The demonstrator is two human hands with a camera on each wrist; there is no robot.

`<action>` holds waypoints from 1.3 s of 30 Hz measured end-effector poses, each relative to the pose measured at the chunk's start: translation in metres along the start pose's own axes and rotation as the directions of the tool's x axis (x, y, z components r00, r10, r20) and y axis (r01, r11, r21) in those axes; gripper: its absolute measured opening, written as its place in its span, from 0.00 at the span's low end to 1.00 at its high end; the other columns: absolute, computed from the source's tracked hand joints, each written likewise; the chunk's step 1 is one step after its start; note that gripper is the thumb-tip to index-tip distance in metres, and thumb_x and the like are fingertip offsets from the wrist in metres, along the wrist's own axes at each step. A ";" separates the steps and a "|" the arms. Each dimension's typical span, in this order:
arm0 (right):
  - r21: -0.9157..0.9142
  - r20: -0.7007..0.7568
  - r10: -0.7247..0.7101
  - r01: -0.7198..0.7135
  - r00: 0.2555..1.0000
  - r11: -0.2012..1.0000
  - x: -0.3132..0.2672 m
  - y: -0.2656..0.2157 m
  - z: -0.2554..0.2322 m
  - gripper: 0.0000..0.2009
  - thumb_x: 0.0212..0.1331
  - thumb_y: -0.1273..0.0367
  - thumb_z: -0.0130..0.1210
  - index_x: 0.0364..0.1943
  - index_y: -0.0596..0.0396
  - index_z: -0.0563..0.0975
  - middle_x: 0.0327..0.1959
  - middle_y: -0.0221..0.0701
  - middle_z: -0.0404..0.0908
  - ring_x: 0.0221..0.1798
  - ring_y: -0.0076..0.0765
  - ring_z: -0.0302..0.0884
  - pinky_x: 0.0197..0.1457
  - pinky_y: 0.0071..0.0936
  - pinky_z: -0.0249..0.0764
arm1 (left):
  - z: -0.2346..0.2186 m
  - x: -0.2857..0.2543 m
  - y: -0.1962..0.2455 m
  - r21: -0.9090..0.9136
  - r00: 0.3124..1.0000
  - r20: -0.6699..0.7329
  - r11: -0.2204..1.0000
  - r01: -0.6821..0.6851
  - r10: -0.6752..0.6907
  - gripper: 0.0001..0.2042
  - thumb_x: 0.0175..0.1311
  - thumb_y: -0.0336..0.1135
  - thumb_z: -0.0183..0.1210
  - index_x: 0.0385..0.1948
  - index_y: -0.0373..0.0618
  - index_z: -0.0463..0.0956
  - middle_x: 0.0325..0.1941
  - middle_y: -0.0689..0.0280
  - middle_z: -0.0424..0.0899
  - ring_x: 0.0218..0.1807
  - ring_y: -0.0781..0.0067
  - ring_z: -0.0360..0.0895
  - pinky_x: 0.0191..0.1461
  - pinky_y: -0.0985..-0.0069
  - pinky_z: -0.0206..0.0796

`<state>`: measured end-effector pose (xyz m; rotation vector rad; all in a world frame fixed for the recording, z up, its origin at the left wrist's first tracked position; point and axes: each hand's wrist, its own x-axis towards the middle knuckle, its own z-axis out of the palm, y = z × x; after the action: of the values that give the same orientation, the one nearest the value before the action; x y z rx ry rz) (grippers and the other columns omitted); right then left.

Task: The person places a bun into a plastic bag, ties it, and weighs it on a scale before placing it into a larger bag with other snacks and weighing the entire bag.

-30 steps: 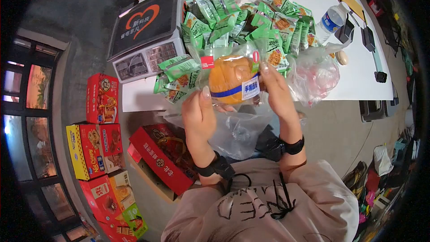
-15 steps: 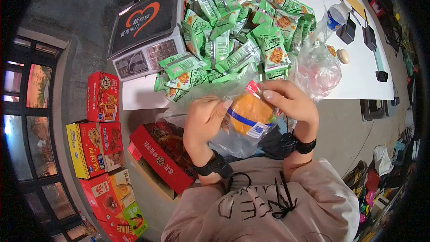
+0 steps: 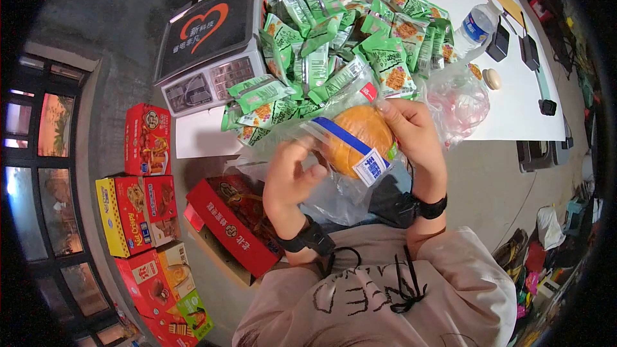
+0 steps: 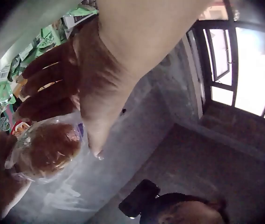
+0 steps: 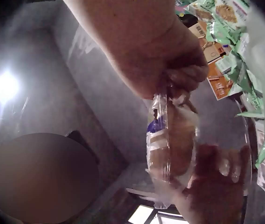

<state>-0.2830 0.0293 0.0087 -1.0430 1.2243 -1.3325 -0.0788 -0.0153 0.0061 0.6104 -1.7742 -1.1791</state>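
A round golden bun in clear wrapping (image 3: 361, 135), with a blue stripe and a white label, is held above the person's lap. The right hand (image 3: 418, 135) pinches its right edge between thumb and fingers; the right wrist view shows that hand (image 5: 184, 70) gripping one end of the wrapped bun (image 5: 181, 140). At the bun's left side is the left hand (image 3: 287, 177), thumb and fingers apart. In the left wrist view its fingers extend loosely beside the wrapped bun (image 4: 50, 147), the hand (image 4: 81, 84) not closed round it. A clear plastic bag (image 3: 334, 200) hangs below.
Green snack packets (image 3: 315, 64) are heaped on the white table (image 3: 205, 144), beside a black-topped box (image 3: 209, 32). At the right are a crumpled bag (image 3: 457, 106), a water bottle (image 3: 477, 27) and a round lid (image 3: 491, 78). Red boxes (image 3: 234, 225) stand at the left on the floor.
The bun first came down from the table edge toward the lap, then rose slightly and turned. The left thumb and fingers, which pinched its wrapping, have parted; the right hand keeps its grip.
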 end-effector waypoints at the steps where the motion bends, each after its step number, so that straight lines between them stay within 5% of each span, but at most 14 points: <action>1: 0.009 -0.039 -0.037 0.038 0.999 0.999 0.000 0.001 0.003 0.16 0.60 0.62 0.48 0.28 0.64 0.76 0.18 0.20 0.71 0.22 0.11 0.61 0.23 0.14 0.59 | -0.003 -0.002 -0.002 -0.001 1.000 0.001 1.000 0.000 0.000 0.25 0.54 0.55 0.54 0.27 0.34 0.71 0.24 0.64 0.76 0.23 0.74 0.73 0.24 0.80 0.62; 3: 0.031 -0.068 -0.053 0.055 0.996 0.998 0.000 -0.003 0.010 0.16 0.60 0.62 0.47 0.28 0.64 0.76 0.18 0.20 0.71 0.22 0.11 0.61 0.23 0.14 0.59 | -0.007 -0.007 -0.008 0.266 0.971 0.121 0.949 0.171 -0.209 0.28 0.50 0.60 0.56 0.29 0.35 0.72 0.25 0.65 0.75 0.25 0.75 0.72 0.27 0.80 0.61; 4: 0.053 -0.096 -0.068 0.073 0.993 0.996 -0.001 -0.004 0.013 0.17 0.61 0.62 0.47 0.27 0.64 0.76 0.18 0.20 0.71 0.22 0.11 0.61 0.23 0.14 0.59 | -0.002 -0.006 -0.008 0.265 0.970 0.122 0.949 0.171 -0.209 0.28 0.50 0.60 0.56 0.29 0.35 0.72 0.25 0.65 0.75 0.25 0.75 0.72 0.27 0.80 0.61; 6: 0.070 -0.094 -0.071 0.078 0.993 0.994 -0.002 -0.005 0.015 0.17 0.61 0.61 0.47 0.27 0.64 0.76 0.18 0.20 0.71 0.22 0.11 0.61 0.23 0.15 0.59 | 0.010 -0.004 -0.007 -0.064 0.989 -0.005 0.987 0.149 -0.150 0.30 0.49 0.62 0.55 0.30 0.34 0.71 0.25 0.65 0.76 0.27 0.77 0.72 0.29 0.81 0.61; 15: 0.047 -0.097 -0.096 0.101 0.991 0.994 -0.002 0.000 0.015 0.17 0.61 0.61 0.47 0.26 0.63 0.76 0.17 0.19 0.69 0.22 0.11 0.59 0.22 0.15 0.58 | 0.008 -0.002 -0.001 -0.176 0.985 0.035 0.969 0.175 -0.171 0.30 0.49 0.59 0.57 0.31 0.32 0.71 0.28 0.63 0.77 0.34 0.77 0.74 0.37 0.78 0.66; 39: 0.053 -0.124 -0.116 0.123 0.985 0.991 -0.002 -0.001 0.022 0.17 0.61 0.61 0.47 0.28 0.63 0.76 0.19 0.20 0.72 0.24 0.12 0.62 0.25 0.14 0.61 | 0.006 0.001 -0.003 -0.096 0.990 -0.009 0.986 0.139 -0.140 0.30 0.48 0.60 0.56 0.25 0.33 0.73 0.24 0.63 0.78 0.28 0.77 0.75 0.34 0.79 0.65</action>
<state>-0.2615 0.0288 0.0122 -1.0186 1.2180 -1.5355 -0.0848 -0.0142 0.0025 0.6948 -1.6738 -1.3422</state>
